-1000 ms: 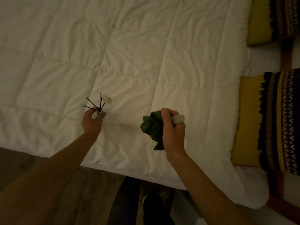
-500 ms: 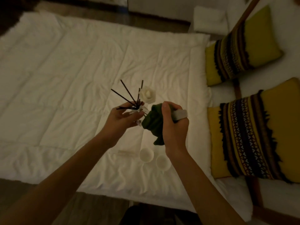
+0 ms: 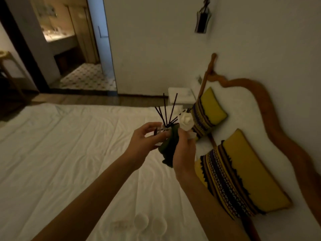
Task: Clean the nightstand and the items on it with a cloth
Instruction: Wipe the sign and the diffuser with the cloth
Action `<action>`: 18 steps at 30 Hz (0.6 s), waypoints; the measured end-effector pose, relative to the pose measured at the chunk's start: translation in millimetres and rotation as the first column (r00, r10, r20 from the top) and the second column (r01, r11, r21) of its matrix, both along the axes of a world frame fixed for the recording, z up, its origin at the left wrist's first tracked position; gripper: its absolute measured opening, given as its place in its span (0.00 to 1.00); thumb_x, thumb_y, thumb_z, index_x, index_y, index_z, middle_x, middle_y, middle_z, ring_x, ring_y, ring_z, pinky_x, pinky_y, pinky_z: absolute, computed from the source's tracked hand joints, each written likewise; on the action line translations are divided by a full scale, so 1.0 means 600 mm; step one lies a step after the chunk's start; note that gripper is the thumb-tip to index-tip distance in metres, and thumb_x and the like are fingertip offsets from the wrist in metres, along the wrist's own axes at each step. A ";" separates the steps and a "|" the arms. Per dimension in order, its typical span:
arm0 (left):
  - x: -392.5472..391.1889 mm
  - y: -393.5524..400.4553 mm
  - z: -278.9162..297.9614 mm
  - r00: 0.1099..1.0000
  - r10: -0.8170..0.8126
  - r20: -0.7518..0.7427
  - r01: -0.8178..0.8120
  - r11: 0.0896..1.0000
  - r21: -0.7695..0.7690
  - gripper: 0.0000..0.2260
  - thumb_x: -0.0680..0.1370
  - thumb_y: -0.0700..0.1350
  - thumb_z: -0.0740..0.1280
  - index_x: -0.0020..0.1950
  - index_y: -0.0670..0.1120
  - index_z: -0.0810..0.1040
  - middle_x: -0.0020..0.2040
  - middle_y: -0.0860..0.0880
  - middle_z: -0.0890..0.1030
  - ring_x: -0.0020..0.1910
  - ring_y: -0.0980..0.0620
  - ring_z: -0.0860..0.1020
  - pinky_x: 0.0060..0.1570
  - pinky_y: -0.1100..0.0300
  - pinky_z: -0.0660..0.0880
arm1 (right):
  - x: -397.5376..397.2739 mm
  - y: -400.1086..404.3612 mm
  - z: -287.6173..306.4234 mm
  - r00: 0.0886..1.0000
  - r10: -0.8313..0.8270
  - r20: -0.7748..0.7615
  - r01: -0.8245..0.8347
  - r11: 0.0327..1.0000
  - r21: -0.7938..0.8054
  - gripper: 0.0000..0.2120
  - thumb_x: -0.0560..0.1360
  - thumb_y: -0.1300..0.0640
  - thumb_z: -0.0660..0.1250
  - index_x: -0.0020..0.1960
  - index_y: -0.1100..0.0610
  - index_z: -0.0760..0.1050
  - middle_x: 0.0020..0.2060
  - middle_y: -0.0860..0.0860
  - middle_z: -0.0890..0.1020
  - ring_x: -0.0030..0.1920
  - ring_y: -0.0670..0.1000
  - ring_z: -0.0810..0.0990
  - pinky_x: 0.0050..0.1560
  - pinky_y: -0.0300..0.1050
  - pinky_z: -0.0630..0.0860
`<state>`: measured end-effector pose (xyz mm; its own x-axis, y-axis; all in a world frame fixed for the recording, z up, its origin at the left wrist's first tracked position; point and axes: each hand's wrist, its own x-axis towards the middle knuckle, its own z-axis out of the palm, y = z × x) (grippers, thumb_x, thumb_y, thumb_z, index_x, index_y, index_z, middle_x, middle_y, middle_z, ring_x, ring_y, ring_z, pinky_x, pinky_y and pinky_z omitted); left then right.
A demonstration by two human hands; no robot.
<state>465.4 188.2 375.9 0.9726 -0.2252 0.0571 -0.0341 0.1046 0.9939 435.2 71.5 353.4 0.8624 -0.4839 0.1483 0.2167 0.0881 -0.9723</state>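
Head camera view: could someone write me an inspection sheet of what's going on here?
Surface: white bed, rumpled; nightstand beyond its far edge.
Job's things: reed diffuser with dark sticks, held up over the bed; green cloth against it.
Clutter: two small round cups lying on the bed; white flower.
Hands: left hand holds the diffuser; right hand grips the cloth and a white item.
Cables: nothing seen.
Surroundings: two yellow patterned pillows, wooden headboard, open bathroom doorway.
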 end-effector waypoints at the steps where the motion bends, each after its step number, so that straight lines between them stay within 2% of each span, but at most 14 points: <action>1: -0.003 -0.005 0.010 1.000 -0.006 -0.008 0.006 1.000 -0.011 0.23 0.67 0.51 0.78 0.59 0.48 0.81 0.58 0.47 0.82 0.54 0.48 0.84 0.55 0.48 0.82 | -0.006 -0.005 0.009 0.999 0.032 -0.001 -0.032 0.999 0.019 0.22 0.71 0.32 0.61 0.59 0.43 0.74 0.52 0.49 0.82 0.51 0.48 0.84 0.47 0.49 0.85; 2: -0.007 -0.010 0.019 1.000 -0.019 -0.018 0.019 0.999 -0.029 0.24 0.66 0.52 0.77 0.60 0.48 0.80 0.59 0.47 0.82 0.54 0.48 0.84 0.54 0.49 0.82 | -0.014 -0.010 0.018 0.999 0.038 0.000 -0.038 0.999 0.015 0.24 0.72 0.34 0.61 0.63 0.45 0.70 0.57 0.51 0.80 0.55 0.47 0.83 0.53 0.49 0.84; 3: -0.011 -0.014 0.027 0.999 -0.035 -0.027 0.034 0.998 -0.050 0.25 0.66 0.53 0.77 0.61 0.48 0.80 0.58 0.46 0.83 0.54 0.48 0.84 0.52 0.52 0.83 | -0.021 -0.016 0.026 1.000 0.019 0.024 -0.019 0.999 -0.030 0.23 0.74 0.38 0.62 0.65 0.46 0.67 0.61 0.51 0.76 0.57 0.42 0.80 0.55 0.42 0.82; 4: -0.015 -0.019 0.035 0.998 -0.047 -0.036 0.044 0.997 -0.070 0.25 0.67 0.52 0.77 0.61 0.48 0.79 0.58 0.46 0.83 0.53 0.48 0.84 0.49 0.55 0.83 | -0.025 -0.022 0.034 0.998 -0.014 0.056 0.019 0.995 -0.100 0.22 0.76 0.42 0.63 0.67 0.46 0.65 0.63 0.50 0.74 0.58 0.36 0.78 0.54 0.32 0.78; 5: -0.019 -0.023 0.041 0.997 -0.057 -0.043 0.052 0.994 -0.092 0.23 0.68 0.52 0.76 0.61 0.47 0.79 0.56 0.46 0.84 0.53 0.49 0.85 0.47 0.58 0.82 | -0.028 -0.029 0.042 0.995 -0.038 0.091 0.052 0.986 -0.157 0.20 0.79 0.47 0.63 0.69 0.47 0.64 0.64 0.50 0.73 0.58 0.34 0.76 0.52 0.26 0.75; 7: -0.029 -0.033 0.054 0.995 -0.089 -0.047 0.082 0.988 -0.132 0.20 0.71 0.49 0.76 0.60 0.46 0.80 0.54 0.47 0.85 0.52 0.49 0.85 0.45 0.60 0.82 | -0.032 -0.044 0.060 0.989 -0.076 0.128 0.101 0.973 -0.205 0.16 0.82 0.52 0.65 0.68 0.48 0.66 0.60 0.45 0.76 0.58 0.35 0.76 0.52 0.26 0.73; 9: -0.037 -0.042 0.065 0.992 -0.124 -0.028 0.119 0.984 -0.136 0.17 0.71 0.48 0.76 0.58 0.46 0.82 0.53 0.47 0.86 0.52 0.48 0.85 0.45 0.61 0.81 | -0.033 -0.059 0.079 0.983 -0.121 0.135 0.147 0.968 -0.201 0.11 0.81 0.52 0.66 0.61 0.43 0.69 0.54 0.35 0.76 0.54 0.34 0.77 0.50 0.23 0.71; 10: -0.040 -0.045 0.072 0.991 -0.137 -0.011 0.134 0.983 -0.128 0.17 0.70 0.49 0.77 0.57 0.47 0.83 0.52 0.46 0.86 0.51 0.48 0.85 0.44 0.61 0.81 | -0.033 -0.066 0.089 0.978 -0.158 0.137 0.184 0.960 -0.211 0.09 0.81 0.52 0.66 0.58 0.42 0.70 0.51 0.35 0.77 0.52 0.36 0.78 0.50 0.23 0.70; 11: -0.043 -0.049 0.078 0.990 -0.142 0.002 0.142 0.982 -0.123 0.17 0.68 0.50 0.78 0.56 0.48 0.84 0.52 0.47 0.86 0.50 0.48 0.85 0.44 0.62 0.81 | -0.032 -0.071 0.095 0.973 -0.182 0.141 0.212 0.949 -0.234 0.06 0.81 0.52 0.66 0.55 0.43 0.71 0.48 0.39 0.79 0.51 0.41 0.79 0.52 0.26 0.71; 13: -0.044 -0.054 0.091 0.988 -0.152 0.014 0.152 0.977 -0.148 0.17 0.66 0.51 0.78 0.54 0.49 0.85 0.51 0.46 0.86 0.50 0.48 0.86 0.42 0.63 0.81 | -0.032 -0.075 0.105 0.970 -0.192 0.147 0.224 0.944 -0.243 0.02 0.81 0.51 0.66 0.50 0.44 0.74 0.46 0.49 0.81 0.51 0.50 0.81 0.55 0.43 0.77; 14: -0.044 -0.056 0.096 0.988 -0.157 0.010 0.156 0.971 -0.179 0.16 0.67 0.50 0.78 0.53 0.49 0.86 0.51 0.46 0.87 0.50 0.48 0.86 0.42 0.62 0.81 | -0.035 -0.072 0.108 0.970 -0.195 0.149 0.227 0.943 -0.242 0.04 0.82 0.50 0.65 0.48 0.43 0.75 0.45 0.48 0.82 0.50 0.50 0.81 0.54 0.47 0.79; 15: -0.044 -0.058 0.103 0.987 -0.159 0.004 0.156 0.965 -0.211 0.15 0.67 0.49 0.78 0.52 0.49 0.86 0.50 0.46 0.87 0.49 0.48 0.86 0.42 0.62 0.81 | -0.040 -0.067 0.112 0.967 -0.200 0.159 0.234 0.942 -0.242 0.06 0.82 0.49 0.65 0.46 0.40 0.75 0.44 0.44 0.82 0.49 0.48 0.81 0.52 0.46 0.79; 16: -0.043 -0.060 0.109 0.989 -0.150 -0.002 0.145 0.961 -0.236 0.13 0.68 0.49 0.77 0.52 0.49 0.86 0.50 0.46 0.87 0.49 0.48 0.86 0.42 0.61 0.81 | -0.044 -0.060 0.113 0.965 -0.206 0.166 0.243 0.938 -0.249 0.07 0.81 0.48 0.65 0.46 0.37 0.75 0.44 0.39 0.81 0.49 0.43 0.81 0.51 0.40 0.78; 18: -0.039 -0.064 0.117 0.993 -0.117 -0.004 0.112 0.957 -0.269 0.13 0.68 0.48 0.77 0.51 0.48 0.87 0.50 0.47 0.87 0.49 0.49 0.86 0.41 0.61 0.81 | -0.053 -0.046 0.111 0.958 -0.222 0.184 0.270 0.912 -0.309 0.09 0.81 0.48 0.65 0.54 0.32 0.77 0.46 0.28 0.78 0.51 0.29 0.77 0.49 0.24 0.72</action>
<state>441.9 150.1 446.3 0.9428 -0.3141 0.1114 0.0133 0.3695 0.9291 403.3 43.9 420.3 0.6805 -0.5811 0.4464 0.3275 -0.3038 -0.8947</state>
